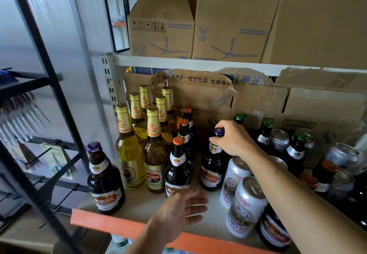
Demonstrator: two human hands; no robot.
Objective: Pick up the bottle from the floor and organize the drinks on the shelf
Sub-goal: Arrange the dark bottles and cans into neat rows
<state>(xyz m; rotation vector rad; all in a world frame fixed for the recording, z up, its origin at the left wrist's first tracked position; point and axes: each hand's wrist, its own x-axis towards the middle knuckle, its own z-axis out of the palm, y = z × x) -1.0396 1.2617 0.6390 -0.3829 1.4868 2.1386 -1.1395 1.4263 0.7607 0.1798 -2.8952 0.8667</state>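
My right hand (233, 138) grips the neck and blue cap of a dark brown bottle (212, 166) that stands upright on the white shelf (139, 204). My left hand (182, 212) hovers with fingers spread over the shelf's front, just in front of a brown bottle with an orange cap (177, 166). Another blue-capped brown bottle (103, 178) stands alone at the shelf's left front corner. Several tall gold-foiled bottles of yellow drink (129, 146) stand in a cluster at the back left. Silver cans (246, 206) stand under my right forearm.
The shelf has an orange front edge (111, 224). Cardboard boxes (200, 98) line the back, with more on the upper shelf (234, 21). Green-capped bottles (296, 150) and further cans fill the right side. A black wire rack (39, 114) stands to the left.
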